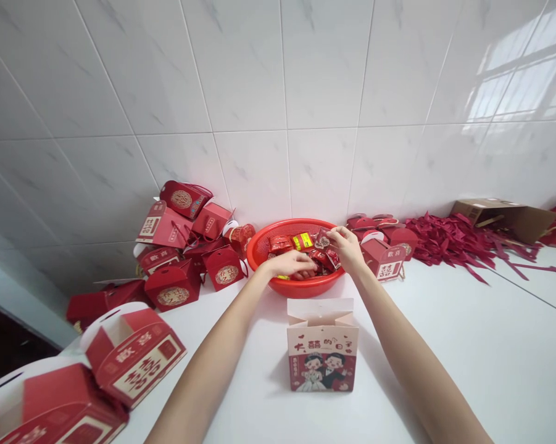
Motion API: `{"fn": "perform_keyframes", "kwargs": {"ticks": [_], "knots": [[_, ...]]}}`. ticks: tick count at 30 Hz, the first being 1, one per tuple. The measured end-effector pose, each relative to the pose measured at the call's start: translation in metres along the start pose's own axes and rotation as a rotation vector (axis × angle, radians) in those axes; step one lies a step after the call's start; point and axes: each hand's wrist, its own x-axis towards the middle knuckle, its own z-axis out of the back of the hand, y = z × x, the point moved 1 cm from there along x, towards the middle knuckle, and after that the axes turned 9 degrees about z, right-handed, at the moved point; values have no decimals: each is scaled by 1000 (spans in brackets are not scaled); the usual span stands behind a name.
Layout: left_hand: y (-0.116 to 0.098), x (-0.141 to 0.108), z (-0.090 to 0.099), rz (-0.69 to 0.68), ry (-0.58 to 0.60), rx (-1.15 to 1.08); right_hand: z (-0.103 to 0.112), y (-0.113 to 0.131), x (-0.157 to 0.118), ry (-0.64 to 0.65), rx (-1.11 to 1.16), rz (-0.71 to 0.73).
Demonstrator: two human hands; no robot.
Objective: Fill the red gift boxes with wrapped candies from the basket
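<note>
Centrally, a red basket (300,288) of wrapped sweets (281,244) sits on the white tabletop (463,345), behind an open-topped box (323,364). The right hand (347,245) pinches a small packet (323,239) between close-set fingers; the left hand (292,265) curls over the sweets (whether gripping any, I cannot tell).

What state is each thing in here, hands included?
Red basket: upright, holding wrapped packets
Left hand: fingers inside the basket, grip unclear
Right hand: pinching a shiny packet
Illustrated box: upright, top open
Front-left red boxes: tops open
Back-left red boxes: piled up
Ribbons: loose heap
Cardboard box: open
</note>
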Motion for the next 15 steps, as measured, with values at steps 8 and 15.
{"fn": "perform_keyframes", "kwargs": {"ticks": [8, 15], "knots": [[21, 24, 14, 141, -183, 223, 2, -7, 7, -78, -5, 18], [21, 35, 30, 172, -321, 267, 0, -11, 8, -6, -15, 3]]}}
